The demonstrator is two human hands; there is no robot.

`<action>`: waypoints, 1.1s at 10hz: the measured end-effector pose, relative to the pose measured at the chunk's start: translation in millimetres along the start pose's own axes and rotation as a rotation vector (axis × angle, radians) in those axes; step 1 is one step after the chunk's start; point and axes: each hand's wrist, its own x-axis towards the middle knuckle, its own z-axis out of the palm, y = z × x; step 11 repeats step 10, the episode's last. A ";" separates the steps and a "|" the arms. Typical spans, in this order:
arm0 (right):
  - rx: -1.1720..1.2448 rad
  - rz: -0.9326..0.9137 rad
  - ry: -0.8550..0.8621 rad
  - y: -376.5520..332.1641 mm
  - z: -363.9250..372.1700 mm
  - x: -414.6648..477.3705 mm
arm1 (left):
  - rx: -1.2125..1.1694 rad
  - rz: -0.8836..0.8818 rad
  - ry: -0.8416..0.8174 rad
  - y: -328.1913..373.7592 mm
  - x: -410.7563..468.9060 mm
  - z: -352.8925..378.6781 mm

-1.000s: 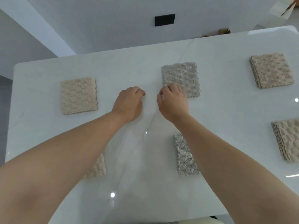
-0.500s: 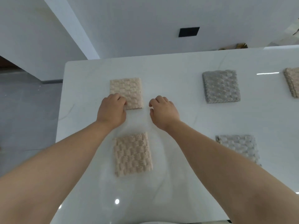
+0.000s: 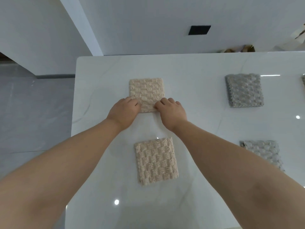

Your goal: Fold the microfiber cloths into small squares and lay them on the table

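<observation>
A white glossy table [image 3: 206, 66] fills most of the view, marked by faint grey veins and small light reflections; no container is seen on it. Behind it, at 12 o'clock, a pale wall [image 3: 148, 22] is seen with a black rectangular plate [image 3: 200, 30], and a grey floor [image 3: 33, 104] lies at 9 o'clock. Brownish items at 1 o'clock beyond the table edge are too blurred to be told.

Four folded cloths are fully shown, well apart from one another. A near beige cloth [image 3: 156, 161] lies flat at 6 o'clock between the forearms. A far grey cloth [image 3: 244, 90] is set at 2 o'clock, and a near grey cloth [image 3: 262, 153] at 4 o'clock is partly hidden by the right forearm. A far beige cloth [image 3: 145, 94] lies at the centre, folded to a square.

Its near edge is pinched at both corners: the left hand [image 3: 123, 112] is curled on the near left corner, the right hand [image 3: 171, 114] on the near right corner, fingers bent narrow around the fabric
</observation>
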 end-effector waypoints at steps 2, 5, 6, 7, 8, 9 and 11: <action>-0.013 -0.019 0.040 9.1 -1.4 4.4 | 0.056 0.096 -0.010 -11.4 8.6 -9.5; -0.006 0.025 -0.199 7.0 -33.3 63.0 | -0.082 -0.193 -0.140 -26.8 67.6 -17.3; -0.029 0.049 -0.361 14.3 -30.7 69.3 | -0.126 -0.258 -0.259 -29.1 63.0 -10.1; -0.097 0.016 -0.342 14.7 -33.9 72.7 | -0.130 -0.270 -0.277 -31.8 58.2 -7.0; -0.131 -0.022 -0.267 10.5 -36.1 68.7 | -0.123 -0.260 -0.227 -31.1 54.5 -7.8; -0.132 -0.002 -0.340 9.7 -31.7 64.0 | -0.142 -0.296 -0.313 -33.1 53.3 -7.5; -0.086 -0.010 -0.236 3.5 -33.5 60.1 | -0.089 -0.321 -0.262 -23.0 55.7 -13.7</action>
